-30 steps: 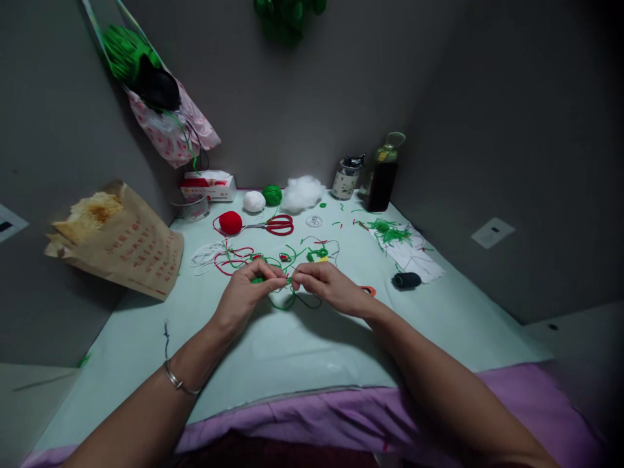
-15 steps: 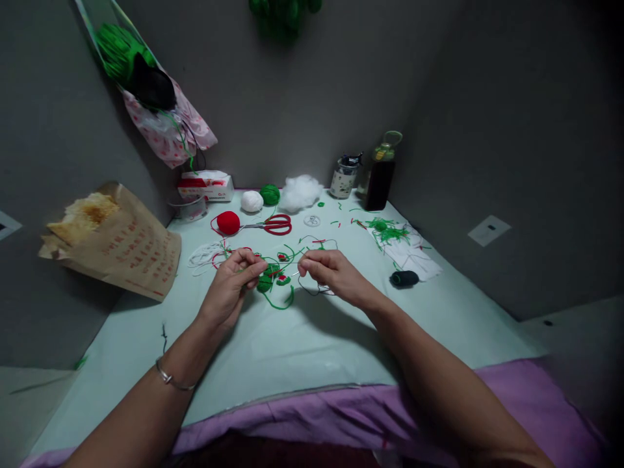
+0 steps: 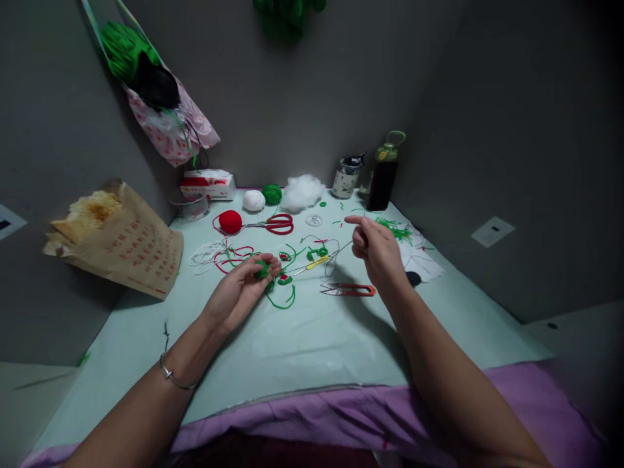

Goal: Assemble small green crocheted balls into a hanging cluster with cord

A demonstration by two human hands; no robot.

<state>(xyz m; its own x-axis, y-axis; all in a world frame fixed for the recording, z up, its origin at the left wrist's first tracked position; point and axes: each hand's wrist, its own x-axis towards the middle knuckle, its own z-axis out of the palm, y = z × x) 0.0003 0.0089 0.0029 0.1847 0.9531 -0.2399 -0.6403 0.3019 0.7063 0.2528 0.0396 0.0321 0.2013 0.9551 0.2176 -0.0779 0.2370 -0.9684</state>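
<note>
My left hand (image 3: 238, 286) is closed around a small green yarn piece (image 3: 263, 268), partly hidden by the fingers. My right hand (image 3: 383, 253) is raised to the right, index finger pointing left and the other fingers curled in. From it a thin dark thread (image 3: 345, 248) runs down to loops on the table. Between the hands lies a yellow-handled crochet hook (image 3: 318, 262). Orange thread snips (image 3: 350, 290) rest below it. Small red-and-green crocheted pieces (image 3: 285, 279) and green scraps (image 3: 318, 252) lie close by.
Red-handled scissors (image 3: 279, 224) lie beside a red yarn ball (image 3: 230, 221). Behind are white stuffing (image 3: 303, 193), a green yarn ball (image 3: 272, 194) and a bottle (image 3: 383, 175). A paper bag (image 3: 121, 240) stands left. A black spool (image 3: 414, 279) is partly behind my right wrist.
My right hand has moved away from the left, up and to the right, drawing thread. The orange snips and yellow hook now show. My left hand has shifted slightly right, its fingers extending more.
</note>
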